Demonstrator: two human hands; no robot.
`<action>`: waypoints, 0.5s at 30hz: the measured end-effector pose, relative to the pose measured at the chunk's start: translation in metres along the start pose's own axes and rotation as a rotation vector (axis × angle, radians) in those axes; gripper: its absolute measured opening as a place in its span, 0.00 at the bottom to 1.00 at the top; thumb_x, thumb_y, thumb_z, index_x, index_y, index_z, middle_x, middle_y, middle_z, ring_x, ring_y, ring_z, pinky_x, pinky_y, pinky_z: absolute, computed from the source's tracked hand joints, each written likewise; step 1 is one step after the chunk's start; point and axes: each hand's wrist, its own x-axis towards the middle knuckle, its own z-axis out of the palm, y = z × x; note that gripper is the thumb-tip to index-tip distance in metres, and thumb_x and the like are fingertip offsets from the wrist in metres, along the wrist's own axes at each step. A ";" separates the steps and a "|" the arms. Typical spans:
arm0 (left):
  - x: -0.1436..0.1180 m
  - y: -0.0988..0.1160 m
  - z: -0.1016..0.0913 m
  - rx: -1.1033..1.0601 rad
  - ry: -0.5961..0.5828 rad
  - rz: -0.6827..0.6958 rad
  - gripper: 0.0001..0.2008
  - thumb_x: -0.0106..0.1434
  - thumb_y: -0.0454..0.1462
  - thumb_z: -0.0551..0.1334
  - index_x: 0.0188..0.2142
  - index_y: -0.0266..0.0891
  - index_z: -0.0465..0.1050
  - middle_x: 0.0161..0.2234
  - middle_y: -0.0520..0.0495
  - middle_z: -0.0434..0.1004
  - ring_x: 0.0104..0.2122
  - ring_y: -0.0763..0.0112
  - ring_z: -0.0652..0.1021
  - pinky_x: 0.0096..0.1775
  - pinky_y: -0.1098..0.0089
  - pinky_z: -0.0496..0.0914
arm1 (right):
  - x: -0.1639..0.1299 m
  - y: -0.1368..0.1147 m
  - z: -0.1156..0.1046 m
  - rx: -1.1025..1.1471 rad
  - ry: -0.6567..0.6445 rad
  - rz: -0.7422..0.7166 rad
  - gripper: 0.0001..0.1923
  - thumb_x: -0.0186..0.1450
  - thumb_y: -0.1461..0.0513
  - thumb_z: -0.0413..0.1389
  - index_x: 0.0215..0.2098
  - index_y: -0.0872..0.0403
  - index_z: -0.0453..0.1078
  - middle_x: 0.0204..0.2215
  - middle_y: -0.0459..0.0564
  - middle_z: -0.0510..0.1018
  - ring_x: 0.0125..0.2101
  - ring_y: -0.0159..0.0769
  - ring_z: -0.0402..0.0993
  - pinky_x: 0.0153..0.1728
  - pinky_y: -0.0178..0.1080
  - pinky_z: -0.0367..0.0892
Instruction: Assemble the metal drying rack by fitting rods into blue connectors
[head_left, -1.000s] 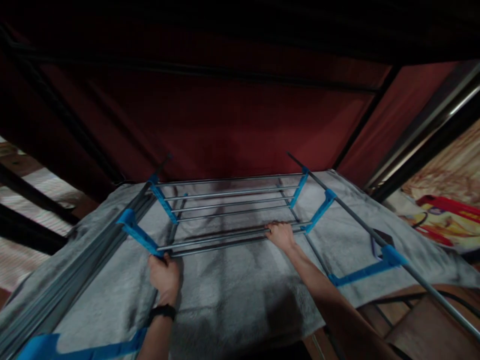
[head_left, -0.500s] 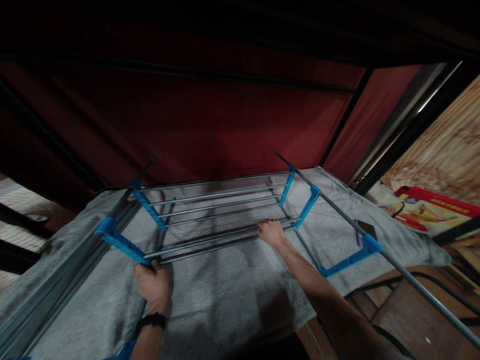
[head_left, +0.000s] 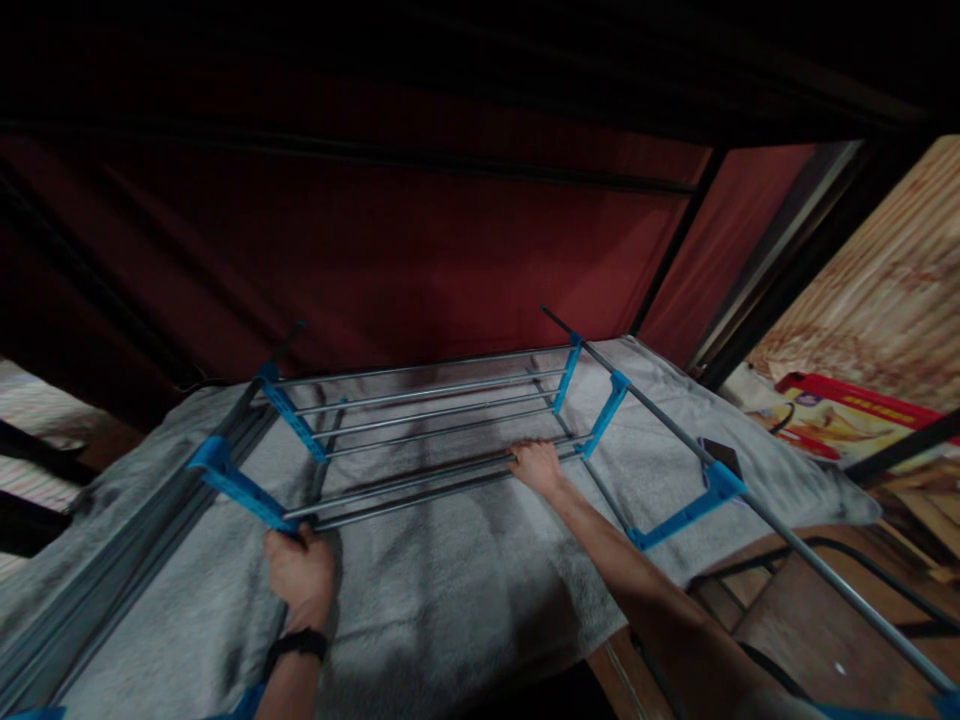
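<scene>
A rack frame of thin grey metal tubes [head_left: 427,412] joined by blue plastic brackets [head_left: 244,490] lies on a grey blanket [head_left: 450,590]. My left hand [head_left: 301,572], a black band on its wrist, is closed at the lower end of the front left bracket, where a lengthwise tube meets it. What its fingers wrap is partly hidden. My right hand [head_left: 536,465] is wrapped round the front crosswise tubes near their right end, left of another blue bracket [head_left: 606,415]. A further bracket [head_left: 686,508] sits nearer me on the long right tube.
Several loose grey tubes [head_left: 142,560] lie along the blanket's left side. A dark phone-like object [head_left: 720,455] rests by the right tube. Beyond are a red and yellow box [head_left: 862,420], a chair [head_left: 802,610], dark bed posts and a red curtain [head_left: 450,250].
The view has shifted slightly, so the rack and both hands appear a little further left. Both hands keep the same hold.
</scene>
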 end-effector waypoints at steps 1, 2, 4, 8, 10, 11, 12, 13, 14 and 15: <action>0.000 0.000 -0.001 0.000 -0.004 -0.006 0.13 0.66 0.43 0.55 0.46 0.38 0.65 0.37 0.40 0.72 0.39 0.51 0.77 0.42 0.53 0.72 | -0.002 0.000 0.001 0.006 0.016 -0.013 0.15 0.70 0.59 0.52 0.49 0.51 0.79 0.46 0.55 0.83 0.49 0.41 0.78 0.52 0.42 0.65; 0.001 0.001 -0.001 -0.006 -0.007 -0.005 0.13 0.66 0.43 0.55 0.46 0.38 0.66 0.37 0.41 0.72 0.39 0.51 0.76 0.42 0.54 0.72 | -0.004 0.001 0.003 0.015 0.045 -0.027 0.16 0.70 0.60 0.52 0.50 0.52 0.78 0.48 0.56 0.82 0.51 0.42 0.76 0.54 0.43 0.64; 0.001 0.001 -0.003 -0.016 -0.012 0.003 0.13 0.66 0.42 0.55 0.46 0.38 0.66 0.36 0.42 0.71 0.40 0.51 0.76 0.42 0.54 0.72 | -0.010 0.001 0.010 0.054 0.153 -0.065 0.19 0.69 0.63 0.52 0.56 0.55 0.74 0.52 0.58 0.79 0.54 0.44 0.72 0.57 0.46 0.62; 0.003 0.001 -0.005 -0.009 -0.024 0.038 0.12 0.66 0.42 0.55 0.45 0.38 0.66 0.35 0.43 0.71 0.38 0.53 0.76 0.41 0.58 0.71 | -0.028 -0.003 0.032 0.163 0.436 -0.137 0.29 0.65 0.68 0.52 0.65 0.57 0.65 0.62 0.62 0.69 0.63 0.48 0.61 0.62 0.51 0.59; 0.003 0.000 -0.005 0.001 -0.023 0.040 0.12 0.66 0.42 0.54 0.45 0.38 0.67 0.35 0.43 0.71 0.37 0.54 0.76 0.39 0.59 0.70 | -0.040 -0.010 0.045 0.203 0.503 -0.164 0.30 0.64 0.69 0.51 0.65 0.57 0.64 0.64 0.62 0.66 0.65 0.49 0.58 0.63 0.53 0.57; 0.003 0.000 -0.004 0.006 -0.021 0.034 0.12 0.66 0.42 0.55 0.45 0.38 0.67 0.35 0.43 0.71 0.37 0.55 0.76 0.39 0.59 0.70 | -0.046 -0.015 0.051 0.223 0.517 -0.179 0.30 0.64 0.70 0.51 0.65 0.56 0.64 0.64 0.62 0.66 0.65 0.50 0.57 0.64 0.54 0.57; 0.003 0.000 -0.004 0.011 -0.020 0.026 0.12 0.66 0.42 0.55 0.45 0.38 0.67 0.35 0.43 0.71 0.36 0.55 0.76 0.38 0.60 0.70 | -0.052 -0.020 0.057 0.244 0.523 -0.193 0.30 0.64 0.70 0.51 0.65 0.56 0.65 0.64 0.62 0.65 0.65 0.50 0.56 0.64 0.55 0.58; 0.003 0.000 -0.003 0.015 -0.019 0.020 0.13 0.66 0.43 0.55 0.45 0.38 0.67 0.35 0.43 0.71 0.36 0.55 0.76 0.38 0.60 0.70 | -0.058 -0.025 0.062 0.266 0.523 -0.205 0.30 0.63 0.70 0.51 0.64 0.56 0.65 0.65 0.61 0.64 0.66 0.49 0.56 0.63 0.55 0.59; 0.003 0.000 -0.003 0.018 -0.017 0.017 0.13 0.66 0.43 0.55 0.45 0.39 0.67 0.35 0.43 0.71 0.36 0.55 0.75 0.38 0.60 0.69 | -0.064 -0.030 0.068 0.286 0.517 -0.214 0.30 0.63 0.70 0.51 0.64 0.55 0.65 0.65 0.61 0.63 0.66 0.49 0.56 0.63 0.55 0.60; 0.003 0.000 -0.003 0.019 -0.014 0.019 0.13 0.66 0.43 0.55 0.45 0.39 0.67 0.35 0.43 0.71 0.36 0.56 0.75 0.38 0.60 0.69 | -0.070 -0.035 0.072 0.303 0.510 -0.218 0.30 0.63 0.70 0.51 0.64 0.55 0.65 0.66 0.60 0.62 0.66 0.49 0.56 0.63 0.55 0.61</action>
